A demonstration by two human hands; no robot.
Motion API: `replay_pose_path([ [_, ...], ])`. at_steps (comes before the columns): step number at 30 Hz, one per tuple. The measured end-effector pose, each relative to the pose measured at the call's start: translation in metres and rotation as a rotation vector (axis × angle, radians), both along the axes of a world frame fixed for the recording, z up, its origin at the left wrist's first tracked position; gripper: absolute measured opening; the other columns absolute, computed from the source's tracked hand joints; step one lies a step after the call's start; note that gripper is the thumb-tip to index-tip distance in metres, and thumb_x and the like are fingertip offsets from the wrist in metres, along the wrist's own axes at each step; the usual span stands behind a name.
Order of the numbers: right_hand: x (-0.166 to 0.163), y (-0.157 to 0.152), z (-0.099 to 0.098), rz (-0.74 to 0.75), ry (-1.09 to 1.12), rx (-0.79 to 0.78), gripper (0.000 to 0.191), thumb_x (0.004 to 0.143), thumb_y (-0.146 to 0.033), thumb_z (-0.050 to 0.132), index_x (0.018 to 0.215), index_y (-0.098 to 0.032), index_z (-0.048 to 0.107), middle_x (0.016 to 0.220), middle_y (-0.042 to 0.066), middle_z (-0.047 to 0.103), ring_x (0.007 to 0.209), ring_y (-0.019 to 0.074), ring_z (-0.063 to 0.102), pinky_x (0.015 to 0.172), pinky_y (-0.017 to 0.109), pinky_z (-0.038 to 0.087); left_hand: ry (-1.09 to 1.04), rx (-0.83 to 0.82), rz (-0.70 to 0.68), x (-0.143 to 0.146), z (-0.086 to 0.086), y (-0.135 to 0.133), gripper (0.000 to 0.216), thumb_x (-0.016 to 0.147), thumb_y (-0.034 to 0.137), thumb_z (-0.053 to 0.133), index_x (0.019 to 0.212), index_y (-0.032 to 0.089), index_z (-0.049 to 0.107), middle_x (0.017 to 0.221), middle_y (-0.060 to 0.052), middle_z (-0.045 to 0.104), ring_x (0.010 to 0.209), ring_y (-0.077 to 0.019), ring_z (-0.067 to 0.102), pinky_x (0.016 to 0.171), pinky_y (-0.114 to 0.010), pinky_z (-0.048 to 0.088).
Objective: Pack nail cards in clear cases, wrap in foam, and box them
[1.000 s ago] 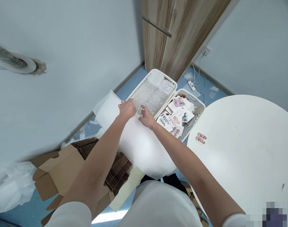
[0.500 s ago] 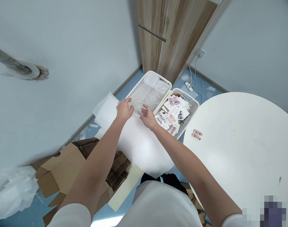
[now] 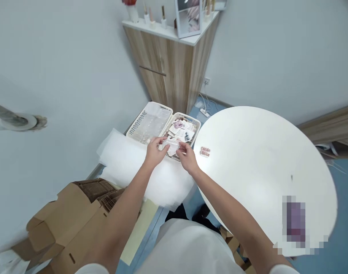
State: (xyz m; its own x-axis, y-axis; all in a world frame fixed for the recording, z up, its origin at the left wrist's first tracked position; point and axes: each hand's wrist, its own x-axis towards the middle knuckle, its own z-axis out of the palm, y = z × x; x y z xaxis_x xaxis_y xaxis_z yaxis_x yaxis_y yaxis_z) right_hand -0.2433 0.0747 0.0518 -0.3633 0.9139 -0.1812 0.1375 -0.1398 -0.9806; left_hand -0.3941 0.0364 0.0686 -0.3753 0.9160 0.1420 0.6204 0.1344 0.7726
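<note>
Between them, my left hand (image 3: 156,153) and my right hand (image 3: 188,156) grip a small clear plastic case (image 3: 171,146) by its sides, fingers and thumbs closed on its edges. It is held over the near part of a white basket of nail cards (image 3: 185,134), which bear sets of press-on nails. Left of it stands another white basket (image 3: 136,122) with clear plastic cases (image 3: 154,122) in it. A card with pinkish-red press-on nails (image 3: 205,152) lies on the round white table (image 3: 248,152), right of my hands.
White foam sheeting (image 3: 128,160) spreads below the baskets. Brown cardboard boxes (image 3: 68,213) are stacked at lower left. A wooden cabinet (image 3: 174,64) fills the corner, with a power strip (image 3: 204,112) on the floor beside it. A blurred-out thing (image 3: 296,220) lies on the table.
Both hands have come from the basket of clear cases over to the card basket, now holding a clear plastic case. The view has turned right and up, showing the cabinet top.
</note>
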Motion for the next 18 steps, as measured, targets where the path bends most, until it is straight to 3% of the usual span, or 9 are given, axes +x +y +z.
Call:
replay_pose_path([
  [5,0.12,-0.038,0.02,-0.067,-0.043,0.008,0.026,0.07,-0.03,0.054,0.094,-0.02,0.055,0.087,0.003,0.056,0.077,0.014,0.054,0.07,0.03,0.047,-0.158,-0.002,-0.145,0.112,0.016,-0.02,0.034,0.07,0.034,0.057,0.102,0.021,0.058,0.081,-0.002,0.052,0.076,-0.0146,0.052,0.073,-0.028,0.044],
  [11,0.263,-0.091,0.037,-0.198,-0.002,-0.047,0.03,0.071,-0.033,0.055,0.099,-0.024,0.056,0.093,0.004,0.056,0.078,0.0154,0.054,0.071,0.033,0.046,-0.471,-0.062,-0.294,0.246,0.024,-0.061,0.042,0.067,0.031,0.062,0.107,0.022,0.054,0.081,-0.001,0.051,0.073,-0.012,0.051,0.074,-0.029,0.045],
  [14,0.317,-0.117,0.038,-0.249,0.08,-0.098,0.035,0.069,-0.035,0.058,0.102,-0.024,0.055,0.085,0.003,0.056,0.073,0.015,0.055,0.07,0.033,0.046,-0.589,-0.121,-0.345,0.297,0.02,-0.083,0.052,0.063,0.03,0.065,0.112,0.023,0.05,0.093,-0.003,0.051,0.07,-0.0095,0.05,0.072,-0.029,0.046],
  [18,0.362,-0.142,0.033,-0.36,0.192,-0.172,0.046,0.066,-0.037,0.062,0.108,-0.024,0.05,0.083,0.002,0.054,0.07,0.0147,0.056,0.067,0.033,0.047,-0.623,-0.211,-0.343,0.34,0.015,-0.105,0.06,0.06,0.03,0.069,0.115,0.023,0.047,0.108,-0.007,0.049,0.073,-0.0094,0.051,0.07,-0.027,0.045],
])
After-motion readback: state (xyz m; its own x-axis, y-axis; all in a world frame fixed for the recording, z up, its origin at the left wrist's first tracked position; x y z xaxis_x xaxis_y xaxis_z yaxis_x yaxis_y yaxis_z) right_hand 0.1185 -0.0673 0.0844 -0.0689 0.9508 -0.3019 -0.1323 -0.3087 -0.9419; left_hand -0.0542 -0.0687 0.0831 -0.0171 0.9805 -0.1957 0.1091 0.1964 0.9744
